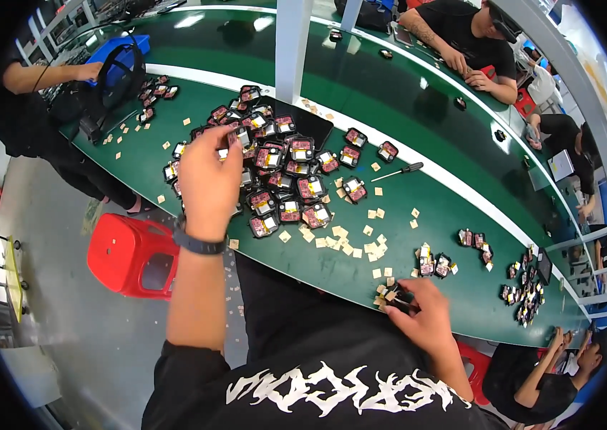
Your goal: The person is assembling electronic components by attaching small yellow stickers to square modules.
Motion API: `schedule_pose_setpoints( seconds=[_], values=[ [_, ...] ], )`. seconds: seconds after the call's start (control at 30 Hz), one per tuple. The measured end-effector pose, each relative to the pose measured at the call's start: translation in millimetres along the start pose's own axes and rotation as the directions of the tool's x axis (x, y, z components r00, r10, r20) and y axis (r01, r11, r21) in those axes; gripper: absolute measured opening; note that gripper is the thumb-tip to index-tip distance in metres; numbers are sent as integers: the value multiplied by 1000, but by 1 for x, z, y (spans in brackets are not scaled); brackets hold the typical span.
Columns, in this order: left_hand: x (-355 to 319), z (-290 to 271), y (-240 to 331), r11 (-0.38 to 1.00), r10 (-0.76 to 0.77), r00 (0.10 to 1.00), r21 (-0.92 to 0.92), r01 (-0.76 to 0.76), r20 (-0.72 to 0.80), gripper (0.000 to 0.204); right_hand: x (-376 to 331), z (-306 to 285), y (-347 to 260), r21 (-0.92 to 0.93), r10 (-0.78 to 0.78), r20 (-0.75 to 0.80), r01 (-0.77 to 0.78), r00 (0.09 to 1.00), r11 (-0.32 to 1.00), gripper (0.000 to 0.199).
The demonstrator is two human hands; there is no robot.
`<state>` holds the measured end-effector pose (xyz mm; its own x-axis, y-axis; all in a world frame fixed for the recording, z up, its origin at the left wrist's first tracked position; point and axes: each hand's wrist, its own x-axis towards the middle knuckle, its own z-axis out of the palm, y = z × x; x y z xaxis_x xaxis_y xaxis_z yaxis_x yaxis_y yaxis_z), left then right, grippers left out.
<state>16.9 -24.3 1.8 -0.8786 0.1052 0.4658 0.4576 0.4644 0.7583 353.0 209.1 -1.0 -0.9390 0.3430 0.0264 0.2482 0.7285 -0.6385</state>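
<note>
Right hand (424,317) gripping black module (398,297)

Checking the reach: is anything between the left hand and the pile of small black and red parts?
Nothing visible. The left hand already hangs over the pile of small black and red parts on the green table, fingertips among its far pieces.

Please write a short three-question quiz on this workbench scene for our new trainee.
1. True or false: the left hand reaches into the pile of small black modules.
2. What does the right hand rest on? A) a screwdriver B) a black module at the bench's near edge C) a red stool
3. What tool lies on the green bench just right of the pile?

Key: 1 true; 2 B; 3 a screwdriver.
</note>
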Motion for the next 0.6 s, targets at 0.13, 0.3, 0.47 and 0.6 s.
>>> schedule_pose_setpoints(
  seconds=[0.13, 0.3, 0.47, 0.6],
  values=[
    [18, 14, -5, 857, 342, 936, 435, -275, -81, 38, 2, -2, -12, 35, 0, 2, 0, 1000, 999, 50],
    [-56, 39, 47, 955, 247, 963, -198, -222, 108, 39, 9, -7, -17, 114, -15, -72, 23, 997, 993, 51],
    [-151, 46, 87, 129, 107, 259, -271, 954, 960, 46, 24, -6, -21, 248, -126, -83, 143, 989, 958, 50],
    [-168, 61, 87, 180, 104, 299, -313, 932, 949, 40, 24, -1, -13, 317, -107, -92, 131, 990, 939, 40]
  ],
)
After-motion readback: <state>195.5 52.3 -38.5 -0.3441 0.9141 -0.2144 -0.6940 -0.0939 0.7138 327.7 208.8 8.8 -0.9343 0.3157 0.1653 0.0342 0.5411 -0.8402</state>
